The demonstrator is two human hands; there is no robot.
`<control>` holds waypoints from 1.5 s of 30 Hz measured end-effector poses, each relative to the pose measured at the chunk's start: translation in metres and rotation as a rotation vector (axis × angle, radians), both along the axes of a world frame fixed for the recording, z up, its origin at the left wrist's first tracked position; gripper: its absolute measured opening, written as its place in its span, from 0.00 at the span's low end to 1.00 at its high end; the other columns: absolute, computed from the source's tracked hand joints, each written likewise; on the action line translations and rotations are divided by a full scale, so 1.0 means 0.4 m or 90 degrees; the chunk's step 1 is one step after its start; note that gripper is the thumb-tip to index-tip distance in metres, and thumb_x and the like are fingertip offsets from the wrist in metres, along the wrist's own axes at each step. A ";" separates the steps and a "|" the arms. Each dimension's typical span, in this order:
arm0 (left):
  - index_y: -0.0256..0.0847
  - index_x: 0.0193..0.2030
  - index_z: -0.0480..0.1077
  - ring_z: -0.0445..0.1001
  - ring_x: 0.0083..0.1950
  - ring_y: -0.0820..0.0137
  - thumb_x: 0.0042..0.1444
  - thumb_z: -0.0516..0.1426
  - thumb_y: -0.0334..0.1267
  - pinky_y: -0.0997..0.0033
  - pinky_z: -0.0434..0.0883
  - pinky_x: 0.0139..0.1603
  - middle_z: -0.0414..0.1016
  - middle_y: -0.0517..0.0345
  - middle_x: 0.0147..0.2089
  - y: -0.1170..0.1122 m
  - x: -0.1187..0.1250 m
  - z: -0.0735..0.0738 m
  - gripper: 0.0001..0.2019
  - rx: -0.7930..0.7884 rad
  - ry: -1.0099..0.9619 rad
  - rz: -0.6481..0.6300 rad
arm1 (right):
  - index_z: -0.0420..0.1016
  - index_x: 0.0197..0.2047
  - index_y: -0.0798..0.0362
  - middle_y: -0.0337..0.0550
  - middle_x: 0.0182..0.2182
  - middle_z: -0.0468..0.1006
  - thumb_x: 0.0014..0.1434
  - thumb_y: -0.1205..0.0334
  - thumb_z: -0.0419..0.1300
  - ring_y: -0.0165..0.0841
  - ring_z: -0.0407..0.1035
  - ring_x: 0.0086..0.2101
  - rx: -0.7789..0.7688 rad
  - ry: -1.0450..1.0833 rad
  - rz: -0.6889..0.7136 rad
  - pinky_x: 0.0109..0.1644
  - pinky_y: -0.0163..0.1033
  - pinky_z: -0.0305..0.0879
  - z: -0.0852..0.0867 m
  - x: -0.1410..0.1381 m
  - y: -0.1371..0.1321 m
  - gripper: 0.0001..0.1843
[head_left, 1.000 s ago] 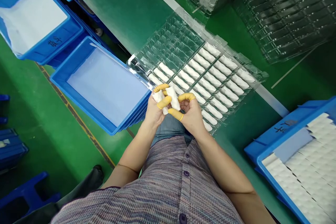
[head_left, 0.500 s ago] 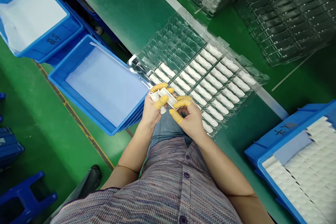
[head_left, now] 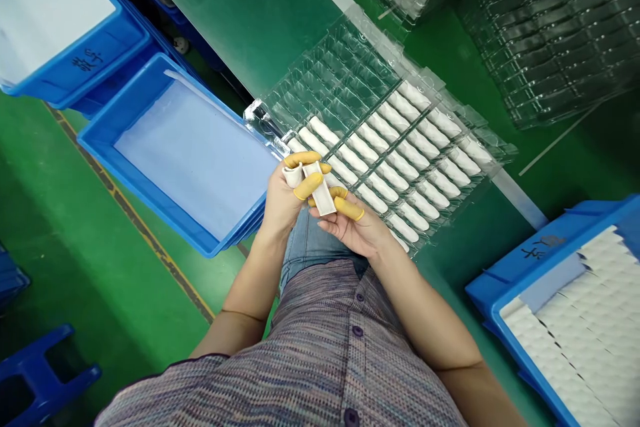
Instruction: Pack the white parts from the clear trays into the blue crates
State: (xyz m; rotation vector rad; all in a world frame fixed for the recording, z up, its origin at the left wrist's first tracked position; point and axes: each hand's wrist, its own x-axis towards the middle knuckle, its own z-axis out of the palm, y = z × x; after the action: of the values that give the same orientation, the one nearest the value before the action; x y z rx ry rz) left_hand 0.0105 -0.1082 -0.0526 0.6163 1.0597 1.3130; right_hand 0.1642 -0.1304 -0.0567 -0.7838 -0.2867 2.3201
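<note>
My left hand [head_left: 284, 197], with yellow finger cots on thumb and fingers, is closed around two white plastic pieces. One is a long white trough-shaped piece [head_left: 324, 197], its hollow side facing up, pinned under the thumb. Beside it in the same hand sits a rounded white piece [head_left: 293, 176], partly covered by the fingers. My right hand [head_left: 357, 221], also in yellow finger cots, grips the lower end of the trough-shaped piece, some fingers hidden behind it. Just beyond both hands lies a clear plastic tray [head_left: 345, 60], where rows of white rounded pieces [head_left: 395, 173] fill several pockets.
A blue bin [head_left: 150, 213] with a pale sheet inside stands left of the green table [head_left: 225, 7]. At right, another blue bin [head_left: 493, 290] holds stacked white pieces. Clear trays [head_left: 565, 33] are piled beyond the table, and a blue stool [head_left: 45, 373] is at lower left.
My right hand has turned, its fingers now further under the trough-shaped piece. That piece has tilted more upright in view, showing its hollow side. My left hand keeps its hold.
</note>
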 end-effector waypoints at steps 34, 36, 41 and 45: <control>0.44 0.42 0.80 0.77 0.60 0.59 0.45 0.70 0.45 0.62 0.77 0.58 0.82 0.52 0.54 0.002 0.000 -0.037 0.17 -0.010 -0.233 0.078 | 0.79 0.44 0.49 0.39 0.38 0.82 0.58 0.52 0.70 0.33 0.75 0.35 0.518 -0.491 0.126 0.41 0.40 0.73 0.000 -0.010 0.079 0.14; 0.45 0.45 0.80 0.76 0.63 0.55 0.44 0.71 0.47 0.59 0.77 0.59 0.81 0.49 0.56 0.001 0.018 -0.034 0.21 -0.014 -0.234 0.051 | 0.77 0.40 0.49 0.38 0.35 0.81 0.55 0.48 0.72 0.32 0.74 0.33 0.432 -0.432 0.088 0.38 0.39 0.73 -0.006 -0.013 0.051 0.17; 0.46 0.48 0.79 0.81 0.49 0.65 0.43 0.74 0.52 0.69 0.78 0.47 0.82 0.53 0.49 -0.007 0.050 -0.041 0.26 -0.039 -0.244 0.065 | 0.75 0.44 0.47 0.40 0.40 0.81 0.54 0.44 0.71 0.37 0.77 0.37 0.332 -0.423 0.000 0.38 0.41 0.76 0.004 0.010 0.033 0.21; 0.41 0.43 0.80 0.65 0.22 0.83 0.36 0.79 0.49 0.80 0.66 0.22 0.80 0.59 0.36 -0.019 0.065 -0.045 0.27 -0.042 -0.173 0.006 | 0.71 0.31 0.48 0.40 0.30 0.76 0.56 0.57 0.66 0.36 0.71 0.32 0.570 -0.717 0.042 0.39 0.42 0.72 0.028 0.039 0.009 0.09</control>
State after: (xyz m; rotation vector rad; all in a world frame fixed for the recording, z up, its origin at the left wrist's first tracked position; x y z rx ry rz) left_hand 0.0364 -0.1158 -0.0707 0.3703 0.8794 1.3225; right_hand 0.1797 -0.1267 -0.0453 -1.4527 -1.6728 1.2747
